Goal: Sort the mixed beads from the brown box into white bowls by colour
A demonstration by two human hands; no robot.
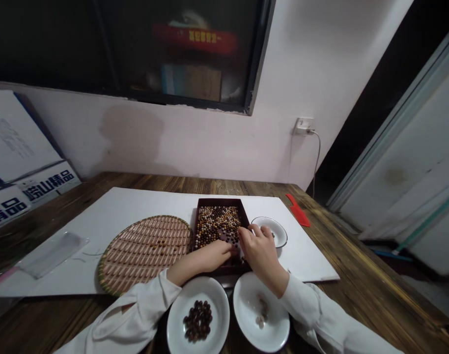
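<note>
Supporting desk (pixel 350 255): one, dark wood, stretching across the view.
Board (pixel 309 260): one, white, flat on the desk.
Tray (pixel 132 253): one, woven, round, on the board's left part.
Box (pixel 244 214): one, dark red, open, just right of the tray, its long axis running away from the person.
Bowls: three, white; left bowl (pixel 221 317) and right bowl (pixel 242 314) side by side on the box's near side, far bowl (pixel 282 237) just right of the box.
Hands: two; left hand (pixel 215 253) low over the box's near end, fingers together; right hand (pixel 259 248) across its right edge, thumb and fingers drawn narrow. Whether either holds a bead, I cannot tell.
Comb (pixel 298 214): one, red, by the board's right edge.
Beads (pixel 217 219): in the box, uncountably many; most lie ahead of the left hand and ahead-left of the right fingertips, which are nearer. Left bowl: dark heap, overlapping, uncounted. Right bowl: a few pale ones, blurred. Tray: some brown ones, count unclear.
</note>
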